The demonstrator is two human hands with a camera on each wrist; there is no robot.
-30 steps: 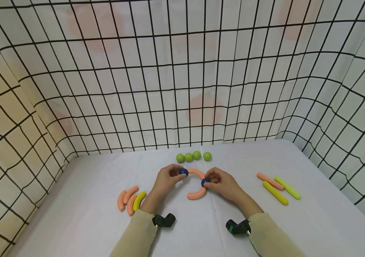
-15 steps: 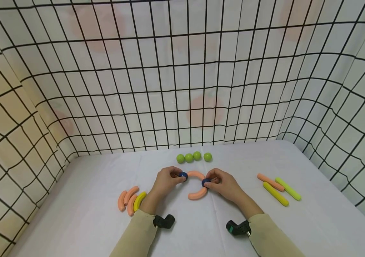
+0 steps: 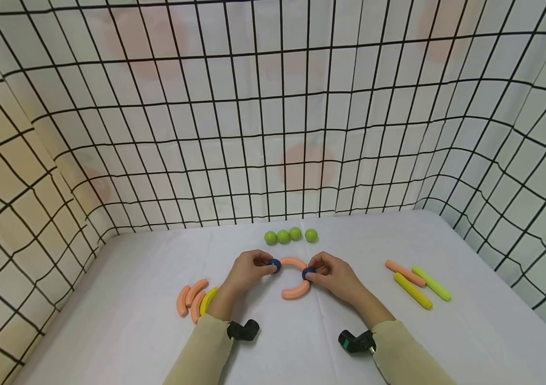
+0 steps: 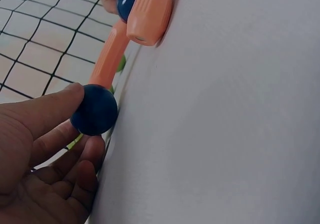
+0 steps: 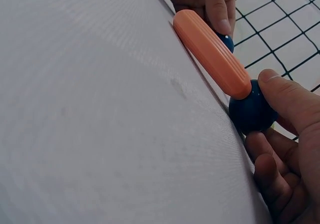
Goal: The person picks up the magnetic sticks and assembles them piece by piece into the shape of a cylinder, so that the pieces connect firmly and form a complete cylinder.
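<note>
In the middle of the table, two curved orange rods and two dark blue balls are joined into an open arc. My left hand [image 3: 248,271] pinches the left blue ball [image 4: 95,109] between thumb and fingers. From that ball the far orange rod [image 3: 294,261] curves across to the right blue ball [image 5: 253,107], which my right hand [image 3: 333,275] pinches. The near orange rod [image 3: 296,291] runs from the right ball back to the left, its other end free. In the left wrist view, that free end shows a small hole.
Several green balls [image 3: 283,236] lie in a row at the back. Curved orange rods [image 3: 183,300] and a curved yellow rod [image 3: 208,300] sit left. At right lie straight orange [image 3: 405,272], yellow [image 3: 413,290] and lime [image 3: 431,283] rods. Black netting [image 3: 273,133] encloses the table.
The left hand, with its blue ball, has come slightly nearer, and the far orange rod has shifted with it. The right hand has stayed almost still on its ball.
</note>
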